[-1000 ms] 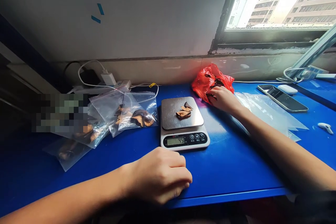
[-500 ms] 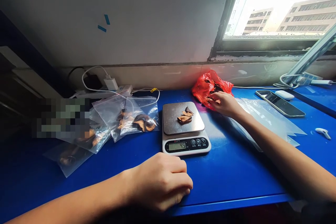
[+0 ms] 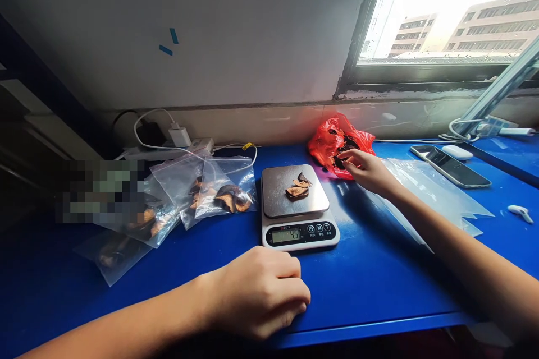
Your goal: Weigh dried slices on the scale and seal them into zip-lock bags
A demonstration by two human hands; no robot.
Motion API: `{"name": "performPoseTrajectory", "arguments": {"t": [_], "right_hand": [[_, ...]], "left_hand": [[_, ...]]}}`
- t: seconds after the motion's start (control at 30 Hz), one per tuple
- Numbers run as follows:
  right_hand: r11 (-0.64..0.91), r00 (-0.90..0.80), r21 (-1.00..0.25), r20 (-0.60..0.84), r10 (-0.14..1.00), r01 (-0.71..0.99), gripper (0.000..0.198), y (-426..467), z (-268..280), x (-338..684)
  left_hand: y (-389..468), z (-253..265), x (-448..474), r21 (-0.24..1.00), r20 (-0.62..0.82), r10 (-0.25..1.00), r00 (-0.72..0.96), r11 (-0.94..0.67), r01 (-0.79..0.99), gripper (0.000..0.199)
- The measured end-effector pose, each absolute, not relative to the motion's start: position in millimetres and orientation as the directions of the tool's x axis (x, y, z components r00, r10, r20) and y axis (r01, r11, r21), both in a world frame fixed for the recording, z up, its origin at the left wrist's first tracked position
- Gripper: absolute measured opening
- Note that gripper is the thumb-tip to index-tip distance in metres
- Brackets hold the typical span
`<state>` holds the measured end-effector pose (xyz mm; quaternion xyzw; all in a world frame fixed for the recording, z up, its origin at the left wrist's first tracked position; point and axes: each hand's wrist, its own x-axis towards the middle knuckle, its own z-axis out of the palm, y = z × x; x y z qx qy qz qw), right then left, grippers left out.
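Note:
My left hand (image 3: 269, 294) rests as a loose fist on the table's front part, just below the digital kitchen scale (image 3: 269, 213); nothing shows in it. On the scale's steel plate lie several dried brown slices (image 3: 297, 192), and the display appears to read 45. At the mouth of a red plastic bag (image 3: 324, 143), my right hand (image 3: 366, 168) has its fingers bent together among dark dried pieces (image 3: 347, 146). What the fingertips hold, if anything, cannot be made out.
Clear zip bags (image 3: 225, 174) with dried slices lie left of the scale. Flat plastic bags (image 3: 421, 190) lie under my right forearm. A phone (image 3: 452, 165), a white earbud case (image 3: 457, 152) and an earbud (image 3: 521, 213) are at right. A charger (image 3: 179, 136) sits in a power strip behind.
My right hand has shifted slightly right at the red bag's mouth, showing more of the dark pieces. The left hand, the scale reading and the slices on the plate stay the same.

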<state>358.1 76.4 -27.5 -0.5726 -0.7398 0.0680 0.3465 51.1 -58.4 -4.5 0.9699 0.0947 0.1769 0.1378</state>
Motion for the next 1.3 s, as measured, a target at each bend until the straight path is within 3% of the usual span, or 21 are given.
{"name": "performPoseTrajectory", "arguments": {"t": [0.3, 0.53, 0.67, 0.87, 1.3], "right_hand": [[0.339, -0.087, -0.601, 0.408, 0.909, 0.723, 0.031, 68.9, -25.0, 349.0], [0.300, 0.038, -0.655, 0.449, 0.892, 0.693, 0.034, 72.8, -30.0, 355.2], [0.324, 0.046, -0.641, 0.489, 0.871, 0.696, 0.031, 70.2, -27.6, 355.3], [0.331, 0.030, -0.521, 0.568, 0.823, 0.787, 0.026, 70.4, -30.1, 354.3], [0.366, -0.027, -0.541, 0.533, 0.845, 0.758, 0.021, 72.4, -32.0, 356.3]], "left_hand": [[-57.9, -5.5, 52.3, 0.307, 0.310, 0.231, 0.922, -0.942, 0.133, 0.018], [-57.2, -6.3, 51.2, 0.315, 0.296, 0.247, 0.923, -0.937, 0.150, 0.017], [-56.5, -6.4, 51.5, 0.294, 0.283, 0.235, 0.930, -0.944, 0.149, 0.018], [-57.8, -3.9, 52.5, 0.290, 0.302, 0.239, 0.923, -0.945, 0.150, 0.020], [-59.1, -6.6, 51.7, 0.265, 0.298, 0.227, 0.927, -0.953, 0.148, 0.018]]}}
